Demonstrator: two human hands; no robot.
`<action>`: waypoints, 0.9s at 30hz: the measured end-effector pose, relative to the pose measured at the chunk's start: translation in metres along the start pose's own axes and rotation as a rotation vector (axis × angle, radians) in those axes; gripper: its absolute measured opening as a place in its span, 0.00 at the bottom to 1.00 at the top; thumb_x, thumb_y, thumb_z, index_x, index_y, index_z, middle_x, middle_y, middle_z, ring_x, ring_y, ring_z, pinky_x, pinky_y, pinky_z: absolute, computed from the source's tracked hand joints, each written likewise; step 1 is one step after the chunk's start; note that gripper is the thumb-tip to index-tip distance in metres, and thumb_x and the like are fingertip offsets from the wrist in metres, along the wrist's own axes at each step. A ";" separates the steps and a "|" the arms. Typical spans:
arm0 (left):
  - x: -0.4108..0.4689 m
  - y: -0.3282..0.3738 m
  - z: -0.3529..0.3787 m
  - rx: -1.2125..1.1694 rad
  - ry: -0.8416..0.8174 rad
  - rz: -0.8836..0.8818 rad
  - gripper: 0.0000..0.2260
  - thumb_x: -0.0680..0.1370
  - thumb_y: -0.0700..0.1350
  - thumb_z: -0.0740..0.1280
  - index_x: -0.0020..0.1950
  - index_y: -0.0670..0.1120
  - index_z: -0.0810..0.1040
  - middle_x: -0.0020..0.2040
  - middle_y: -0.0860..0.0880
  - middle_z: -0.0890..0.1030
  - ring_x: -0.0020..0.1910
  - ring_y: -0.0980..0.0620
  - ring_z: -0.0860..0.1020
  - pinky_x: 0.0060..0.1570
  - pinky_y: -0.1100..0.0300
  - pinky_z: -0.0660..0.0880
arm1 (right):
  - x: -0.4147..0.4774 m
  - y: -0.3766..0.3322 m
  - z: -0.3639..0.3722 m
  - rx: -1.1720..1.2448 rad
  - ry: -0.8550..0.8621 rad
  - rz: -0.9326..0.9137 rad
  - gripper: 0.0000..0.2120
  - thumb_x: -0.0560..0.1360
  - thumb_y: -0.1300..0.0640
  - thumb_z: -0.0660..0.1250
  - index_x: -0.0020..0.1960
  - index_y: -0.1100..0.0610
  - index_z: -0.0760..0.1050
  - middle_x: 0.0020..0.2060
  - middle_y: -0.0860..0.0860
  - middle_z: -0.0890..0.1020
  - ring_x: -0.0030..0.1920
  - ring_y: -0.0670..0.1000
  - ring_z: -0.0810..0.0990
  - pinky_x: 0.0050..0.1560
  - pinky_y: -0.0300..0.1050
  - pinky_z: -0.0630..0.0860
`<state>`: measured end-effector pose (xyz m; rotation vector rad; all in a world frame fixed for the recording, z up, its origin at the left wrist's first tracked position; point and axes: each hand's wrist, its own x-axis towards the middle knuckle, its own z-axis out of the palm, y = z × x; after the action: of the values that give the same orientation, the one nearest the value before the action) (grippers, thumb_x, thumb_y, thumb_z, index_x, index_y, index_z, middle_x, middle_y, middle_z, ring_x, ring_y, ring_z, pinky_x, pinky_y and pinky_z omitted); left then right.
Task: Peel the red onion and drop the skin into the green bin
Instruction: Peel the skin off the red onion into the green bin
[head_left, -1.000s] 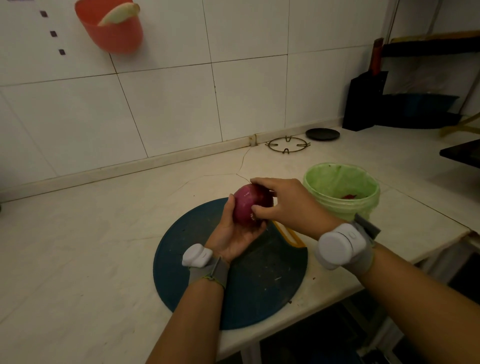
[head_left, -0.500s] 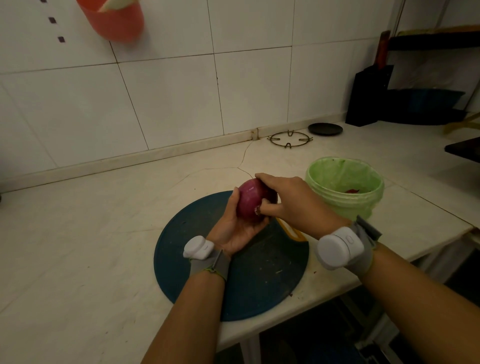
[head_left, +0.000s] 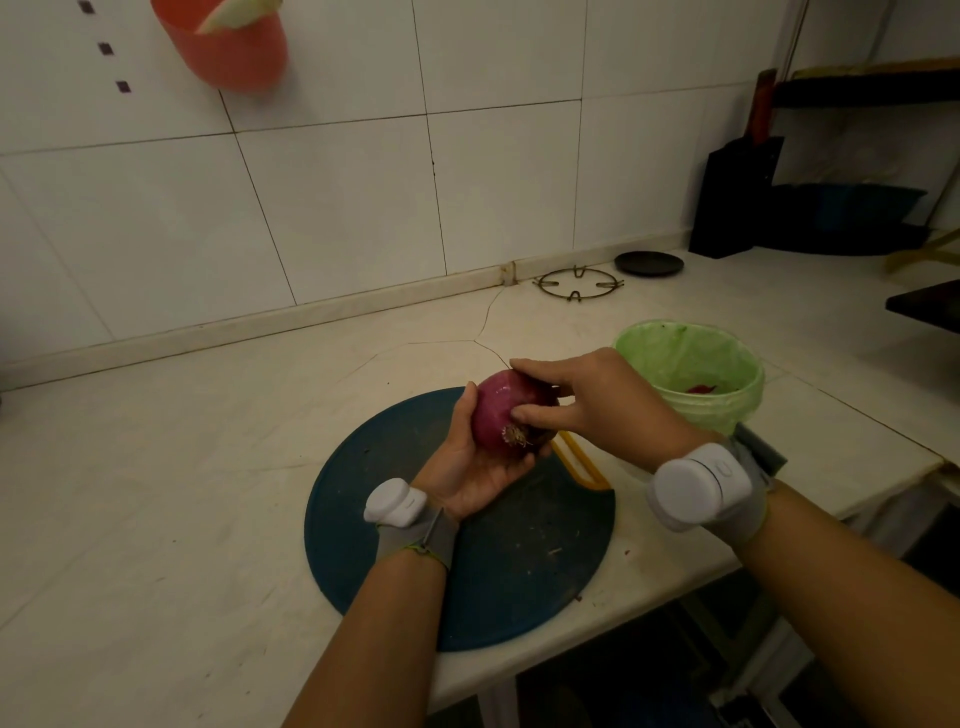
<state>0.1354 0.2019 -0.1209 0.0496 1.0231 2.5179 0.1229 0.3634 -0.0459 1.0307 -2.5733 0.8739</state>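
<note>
A red onion (head_left: 501, 410) is held above the round dark blue cutting board (head_left: 519, 551), its root end turned toward me. My left hand (head_left: 467, 462) cups it from below and the left, palm up, fingers curled round it. My right hand (head_left: 587, 400) comes over from the right, thumb on the onion's near side and fingers on its top, pinching at the skin. The green bin (head_left: 727, 410) stands just right of my right hand, with a red scrap of skin (head_left: 701, 388) inside.
A yellow-handled tool (head_left: 579, 462) lies on the board's right edge under my hands. A metal burner ring (head_left: 579, 283) and a black lid (head_left: 648, 263) sit by the back wall. A dark knife block (head_left: 735, 197) stands far right. The counter's front edge runs close below the board.
The onion has been turned in my hands so its root end now faces me. My right hand's thumb has shifted across the onion's near side. The camera has tilted slightly.
</note>
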 end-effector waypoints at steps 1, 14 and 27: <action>0.000 -0.001 0.000 0.012 0.002 -0.009 0.44 0.53 0.62 0.80 0.62 0.41 0.74 0.52 0.37 0.81 0.43 0.43 0.82 0.36 0.59 0.80 | 0.000 0.001 0.000 -0.028 -0.003 -0.021 0.26 0.71 0.48 0.70 0.67 0.52 0.71 0.55 0.54 0.82 0.53 0.50 0.81 0.57 0.43 0.75; -0.002 -0.001 0.004 0.056 0.023 0.004 0.36 0.58 0.62 0.74 0.59 0.42 0.75 0.51 0.39 0.82 0.45 0.41 0.82 0.37 0.60 0.81 | -0.008 -0.001 0.007 0.092 0.026 0.088 0.29 0.70 0.50 0.72 0.68 0.51 0.69 0.59 0.51 0.80 0.57 0.47 0.78 0.60 0.41 0.74; -0.004 -0.001 0.004 0.065 0.060 0.022 0.29 0.66 0.61 0.69 0.59 0.43 0.73 0.49 0.41 0.84 0.49 0.44 0.82 0.44 0.57 0.81 | -0.010 -0.008 0.010 -0.101 -0.007 0.012 0.27 0.72 0.53 0.67 0.69 0.55 0.66 0.47 0.53 0.81 0.43 0.49 0.77 0.45 0.37 0.73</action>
<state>0.1402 0.2037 -0.1186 0.0041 1.1337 2.5194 0.1354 0.3583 -0.0541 0.9922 -2.6021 0.7366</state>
